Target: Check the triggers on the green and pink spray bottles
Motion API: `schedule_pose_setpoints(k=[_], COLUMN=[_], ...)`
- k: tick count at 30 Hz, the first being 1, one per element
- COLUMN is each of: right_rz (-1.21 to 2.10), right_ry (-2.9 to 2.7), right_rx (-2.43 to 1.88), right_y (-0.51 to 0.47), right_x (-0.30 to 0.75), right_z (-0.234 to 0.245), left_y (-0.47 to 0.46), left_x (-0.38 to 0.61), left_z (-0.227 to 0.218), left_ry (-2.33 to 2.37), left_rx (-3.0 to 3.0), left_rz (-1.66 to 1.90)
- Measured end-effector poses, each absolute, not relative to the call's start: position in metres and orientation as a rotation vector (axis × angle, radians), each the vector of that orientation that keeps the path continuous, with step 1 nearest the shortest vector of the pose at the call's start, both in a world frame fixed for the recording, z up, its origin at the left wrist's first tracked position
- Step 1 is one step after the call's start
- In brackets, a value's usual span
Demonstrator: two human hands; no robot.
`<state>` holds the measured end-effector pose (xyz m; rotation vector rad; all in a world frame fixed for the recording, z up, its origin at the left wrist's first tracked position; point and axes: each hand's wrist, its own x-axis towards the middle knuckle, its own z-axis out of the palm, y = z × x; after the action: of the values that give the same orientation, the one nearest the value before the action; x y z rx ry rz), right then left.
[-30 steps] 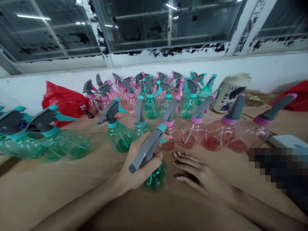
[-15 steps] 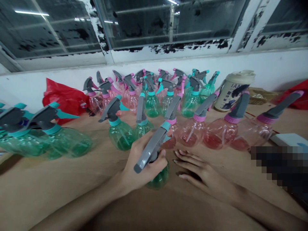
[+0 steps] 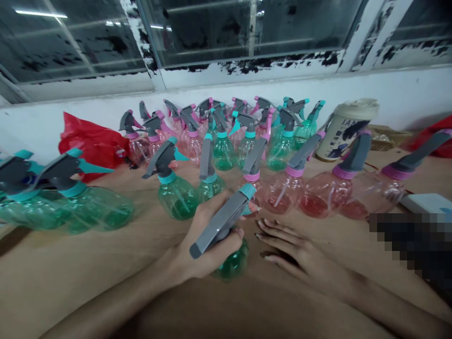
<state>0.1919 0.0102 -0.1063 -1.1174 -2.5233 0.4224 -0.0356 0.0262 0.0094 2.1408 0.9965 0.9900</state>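
Head view: left hand (image 3: 206,235) wrapped around the upper part of a translucent green, round-bodied plastic spray bottle (image 3: 231,263) with a grey trigger head and turquoise nozzle, front and centre at a light-brown wooden table (image 3: 88,263). Nozzle aimed away, toward the upper right; contact between base and tabletop hard to tell. Right hand (image 3: 296,245) palm down and loosely spread, fingertips toward the held bottle, near but apart from it. Just beyond both hands, a row of two similar green bottles (image 3: 178,200) and four translucent pink bottles with grey heads (image 3: 284,193), each with some liquid inside. More green bottles at far left (image 3: 109,212). Farther back, a crowded cluster of pink and green bottles, between a crumpled red plastic bag (image 3: 88,146) and a cream-coloured printed cylindrical cup (image 3: 348,132).
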Motion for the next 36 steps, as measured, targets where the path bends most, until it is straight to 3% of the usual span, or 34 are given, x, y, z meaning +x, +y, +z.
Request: schedule_pose_setpoints(k=[17,27,36], right_rz=[0.335,-0.006,-0.031], right_ry=[-2.555,-2.492,-2.515], right_rx=[-1.076,-1.255,-1.259], right_y=[0.0107,0.0071,0.0062], right_x=[0.1934,0.1975,0.1971], right_z=[-0.1095,-0.1089,-0.1060], left_y=[0.0239,0.0214,0.0221], left_x=[-0.0357,-0.0353,-0.0353], left_z=[0.0074,0.0075,0.0049], left_ry=[1.123,1.129,1.162], left_rx=[2.178,2.207,2.159], left_rz=[0.993,0.985,0.984])
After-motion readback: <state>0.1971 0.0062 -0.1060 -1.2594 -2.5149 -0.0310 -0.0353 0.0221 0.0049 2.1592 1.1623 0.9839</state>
